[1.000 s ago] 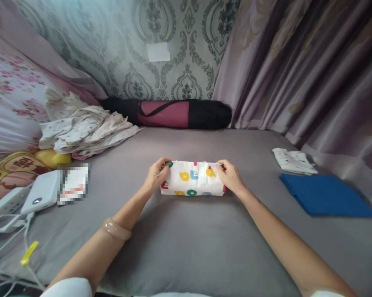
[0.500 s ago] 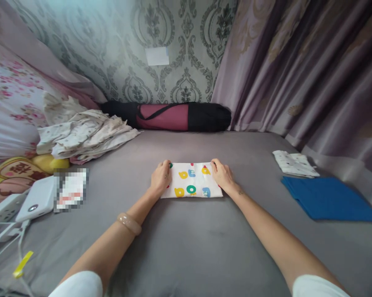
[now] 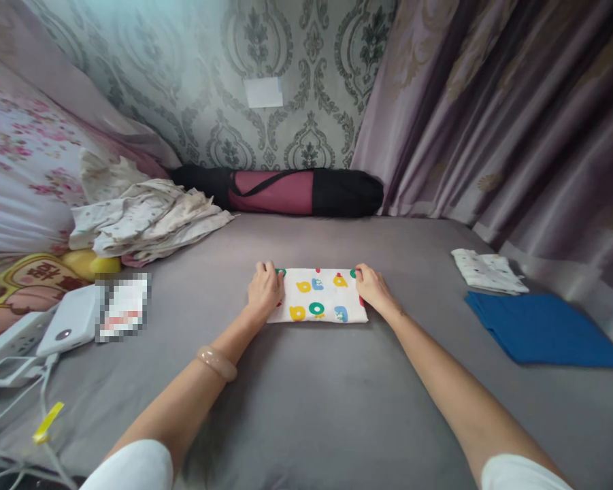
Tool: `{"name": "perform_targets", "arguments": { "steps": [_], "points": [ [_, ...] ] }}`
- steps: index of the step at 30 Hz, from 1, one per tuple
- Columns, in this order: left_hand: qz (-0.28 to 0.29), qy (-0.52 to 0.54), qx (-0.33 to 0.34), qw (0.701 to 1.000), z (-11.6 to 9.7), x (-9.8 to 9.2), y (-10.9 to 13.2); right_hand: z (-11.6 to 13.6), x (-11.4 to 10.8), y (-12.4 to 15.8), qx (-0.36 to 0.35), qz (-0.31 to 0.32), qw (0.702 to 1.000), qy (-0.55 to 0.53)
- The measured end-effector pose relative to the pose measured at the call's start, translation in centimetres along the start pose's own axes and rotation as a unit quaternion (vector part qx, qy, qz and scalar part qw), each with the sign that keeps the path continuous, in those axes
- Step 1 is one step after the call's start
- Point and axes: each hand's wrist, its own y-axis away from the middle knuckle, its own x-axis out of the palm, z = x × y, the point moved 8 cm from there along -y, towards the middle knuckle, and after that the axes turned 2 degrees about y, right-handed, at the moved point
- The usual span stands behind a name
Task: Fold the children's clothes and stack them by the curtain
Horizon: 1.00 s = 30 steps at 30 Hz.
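A folded white cloth [image 3: 319,294] with yellow, blue, green and red letter-like prints lies flat in front of me. My left hand [image 3: 265,289] is closed at its left edge, fingers curled near the far corner; it covers part of that side. At the opposite edge, my right hand [image 3: 375,289] pinches the far right corner between thumb and fingers. A beige bangle [image 3: 217,363] circles my left wrist.
Grey sheet [image 3: 306,401] lies underneath. To the right are a blue folded cloth [image 3: 545,330] and a small white one [image 3: 488,271]. Crumpled fabric [image 3: 147,214], a power bank [image 3: 71,320] and cables [image 3: 45,388] lie left. A maroon-black bag [image 3: 275,192] lies along the wall.
My right hand has shifted slightly on the cloth's edge, and a green print now shows at the far right corner. The left hand's fingers have shifted slightly. The view has moved a little.
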Motion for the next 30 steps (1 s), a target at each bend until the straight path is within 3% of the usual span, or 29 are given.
{"name": "perform_targets", "arguments": {
  "steps": [3, 5, 8, 10, 15, 21, 30],
  "points": [
    [-0.030, -0.026, 0.108, 0.993, -2.8, -1.0, 1.5, 2.2, -1.6, 1.4, -0.039, -0.055, 0.997, 0.032],
    [-0.021, -0.021, 0.171, 0.985, -5.0, -0.6, 2.5, 5.6, -1.5, 2.8, -0.134, -0.070, 0.988, 0.031],
    [0.008, -0.026, 0.196, 0.980, -6.8, 1.3, 3.2, 10.6, 0.7, 4.8, -0.275, -0.032, 0.961, 0.015],
    [0.026, -0.037, 0.178, 0.983, -6.7, 2.7, 3.1, 12.0, 2.6, 5.4, -0.297, 0.003, 0.955, 0.016],
    [0.043, -0.028, 0.143, 0.988, -5.2, 4.4, 3.0, 11.6, 5.2, 5.2, -0.273, 0.053, 0.960, 0.024],
    [0.077, 0.004, 0.086, 0.993, -4.0, 4.2, 2.7, 9.6, 5.0, 4.4, -0.228, 0.044, 0.970, 0.066],
    [0.096, 0.024, 0.088, 0.991, -2.2, 4.0, 2.8, 7.2, 4.7, 4.1, -0.191, 0.036, 0.977, 0.087]
  ]
}}
